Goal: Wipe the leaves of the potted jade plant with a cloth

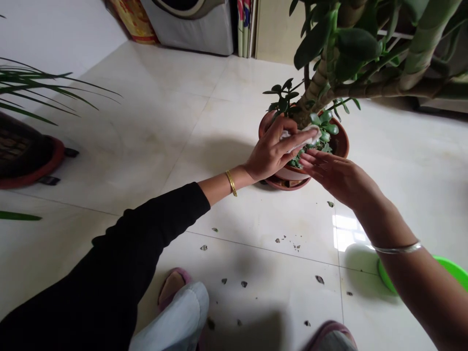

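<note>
Plant (357, 45), trunk (318, 87) slanting right, stands just beyond the left hand (272, 151), which grips white tissue (302, 131); right hand (340, 180), farther, is open.

pot (344, 139) before us

we are holding our left hand (272, 152) over its near side, our right hand (338, 181) alongside. a second pot (57, 155) is standing left, a basin (451, 268) right, an appliance (204, 34) behind; scraps (244, 284) are lying on the floor (142, 161) nearer us.

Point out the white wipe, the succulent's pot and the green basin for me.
White wipe (316, 138): head view, its exposed right end.
Succulent's pot (345, 144): head view, right rim.
Green basin (387, 278): head view, left side.
</note>
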### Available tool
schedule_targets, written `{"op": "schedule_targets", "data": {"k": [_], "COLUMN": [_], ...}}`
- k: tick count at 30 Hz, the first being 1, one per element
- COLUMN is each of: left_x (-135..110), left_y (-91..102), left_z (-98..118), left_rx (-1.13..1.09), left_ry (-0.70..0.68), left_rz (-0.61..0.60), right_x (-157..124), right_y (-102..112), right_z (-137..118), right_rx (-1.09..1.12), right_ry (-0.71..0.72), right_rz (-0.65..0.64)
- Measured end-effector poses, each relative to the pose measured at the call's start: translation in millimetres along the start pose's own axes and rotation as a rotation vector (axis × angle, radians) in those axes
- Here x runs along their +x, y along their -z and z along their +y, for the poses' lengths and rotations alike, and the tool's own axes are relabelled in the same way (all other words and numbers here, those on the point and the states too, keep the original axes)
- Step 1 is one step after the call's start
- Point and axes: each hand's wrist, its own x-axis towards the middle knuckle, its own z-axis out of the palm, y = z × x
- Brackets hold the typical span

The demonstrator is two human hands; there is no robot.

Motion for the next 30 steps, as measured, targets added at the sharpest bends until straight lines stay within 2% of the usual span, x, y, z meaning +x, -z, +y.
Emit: {"op": "schedule_targets", "data": {"k": [3, 6, 13, 16, 20, 24, 27, 30], "left_x": [12, 16, 17, 12, -5, -13, 2, 25], "left_y": [-6.9, -13.2, -9.9, -9.7, -11.6, -3.7, 8.3, 16.5], "left_z": [2, 4, 9, 11, 8, 0, -2, 1], "left_rx": [0.014, 0.048, 0.072, 0.093, 0.108, 0.056, 0.074, 0.135], "left_ry": [-0.079, -0.132, -0.113, -0.13, -0.233, -0.317, -0.272, -0.162], "left_rz": [-0.058, -0.09, -0.126, -0.132, -0.136, -0.057, 0.006, -0.067], "right_x": [8, 11, 6, 4, 3, 5, 12, 23], "right_y": [-13, -22, -27, -27, -27, -26, -26, -27], "right_z": [0, -4, -9, -8, -10, -9, -2, 7], "right_rx": [0.005, -0.018, -0.091, -0.044, 0.009, 0.079, 0.257, 0.435], "right_ry": [0.051, 0.119, 0.172, 0.189, 0.195, 0.178, 0.161, 0.128], "right_rz": [-0.037, -0.013, -0.019, -0.043, -0.026, -0.033, -0.071, -0.085]}}
